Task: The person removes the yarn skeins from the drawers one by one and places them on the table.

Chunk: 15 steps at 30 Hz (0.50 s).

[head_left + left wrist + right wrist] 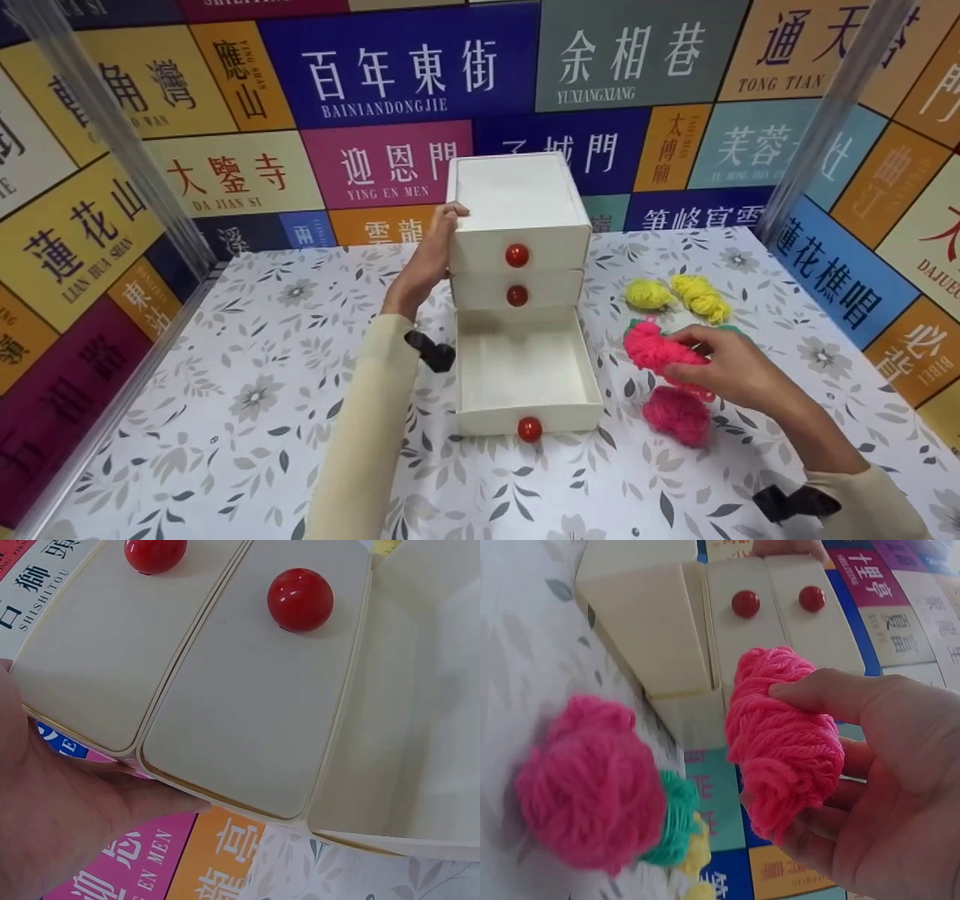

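Note:
A white cabinet of three drawers with red ball knobs stands mid-table. Its bottom drawer is pulled out and its inside shows; the upper two are closed. My left hand grips the cabinet's upper left side, fingertips over the top edge and a digit along the side in the left wrist view. To the right of the open drawer, my right hand holds a bright pink yarn bundle between thumb and fingers, above the table. Below it lies a darker pink yarn bundle.
Two yellow yarn bundles, one rounder and one longer, lie behind the right hand. Green yarn sits near them, mostly hidden in the head view. A signboard-patterned wall rises behind the leaf-print tablecloth.

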Available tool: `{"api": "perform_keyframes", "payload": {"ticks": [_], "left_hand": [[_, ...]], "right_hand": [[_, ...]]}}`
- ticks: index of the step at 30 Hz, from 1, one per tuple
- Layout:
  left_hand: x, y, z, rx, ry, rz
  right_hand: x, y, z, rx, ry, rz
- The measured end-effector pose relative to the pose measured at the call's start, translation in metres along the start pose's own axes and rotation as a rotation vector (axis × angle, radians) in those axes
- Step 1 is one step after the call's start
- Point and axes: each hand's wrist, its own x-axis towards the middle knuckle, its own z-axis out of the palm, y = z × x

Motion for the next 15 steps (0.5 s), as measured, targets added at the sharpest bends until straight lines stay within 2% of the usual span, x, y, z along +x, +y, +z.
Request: {"api": "perform_keyframes", "payload": {"ticks": [15], "left_hand": [[-0.001,0.0,0.0,0.005,0.003,-0.007]], "right_hand": [[-0.012,0.054,-0.019,-0.062,-0.02,0.141]]}}
